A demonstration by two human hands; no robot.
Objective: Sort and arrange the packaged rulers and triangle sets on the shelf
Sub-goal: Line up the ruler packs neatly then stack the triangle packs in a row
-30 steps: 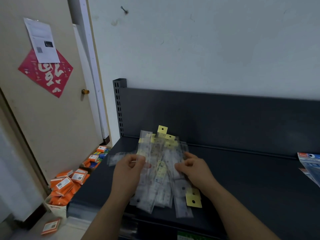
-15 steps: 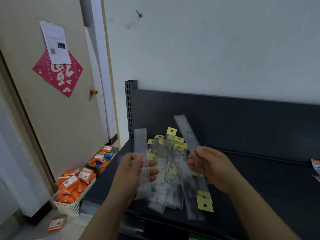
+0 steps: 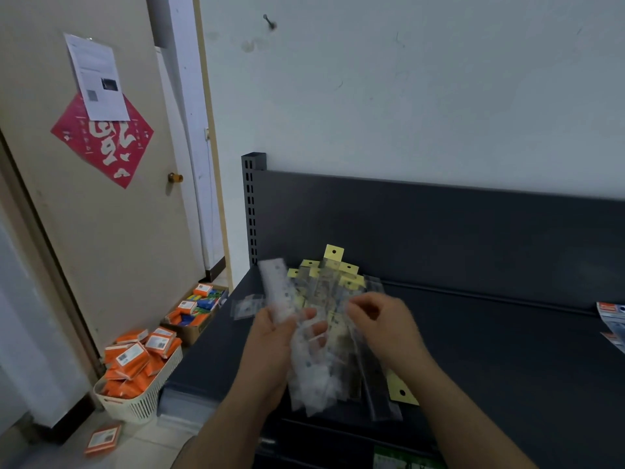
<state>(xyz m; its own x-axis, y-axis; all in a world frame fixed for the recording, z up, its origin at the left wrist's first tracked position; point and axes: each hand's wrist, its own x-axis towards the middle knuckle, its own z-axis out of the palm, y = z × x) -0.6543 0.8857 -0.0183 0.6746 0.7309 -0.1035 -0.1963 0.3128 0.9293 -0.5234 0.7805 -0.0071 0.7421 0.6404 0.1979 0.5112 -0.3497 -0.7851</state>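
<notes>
Head view: the left hand (image 3: 272,336) grips a clear packaged ruler (image 3: 275,289), whose far end tilts up and to the left. The right hand (image 3: 384,330) is just to its right, with fingers bent over the pile (image 3: 338,282) of packaged rulers. Blur hides whether it holds one. The pile lies at the near left of the dark shelf (image 3: 507,350). On the floor to the left stands a basket (image 3: 142,402) of orange boxes.

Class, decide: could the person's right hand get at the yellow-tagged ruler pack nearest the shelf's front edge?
Probably yes: the yellow-tagged ruler pack lies uncovered close by the right hand, with nothing between them; blur hides whether that hand holds something.
</notes>
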